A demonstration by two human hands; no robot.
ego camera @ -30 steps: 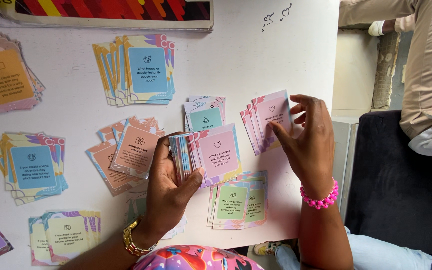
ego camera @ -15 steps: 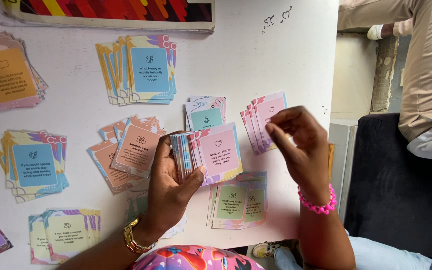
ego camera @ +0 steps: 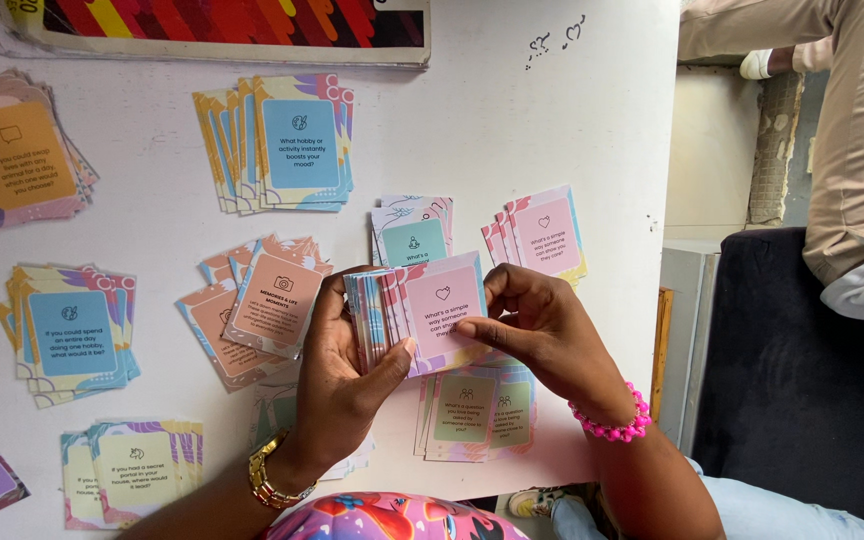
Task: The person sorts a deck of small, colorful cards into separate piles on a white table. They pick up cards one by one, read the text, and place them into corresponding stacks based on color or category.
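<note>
White table [ego camera: 552,130] is sitting covered in little card piles, with a dark chair [ego camera: 782,380] at 3 o'clock (someone else's beige sleeve up top). Left hand [ego camera: 347,375] is gripping a fanned deck of cards [ego camera: 412,310] dead centre, long axis running 12 to 6, while the right hand [ego camera: 542,325] is pinching the pink front card [ego camera: 442,305].
</note>
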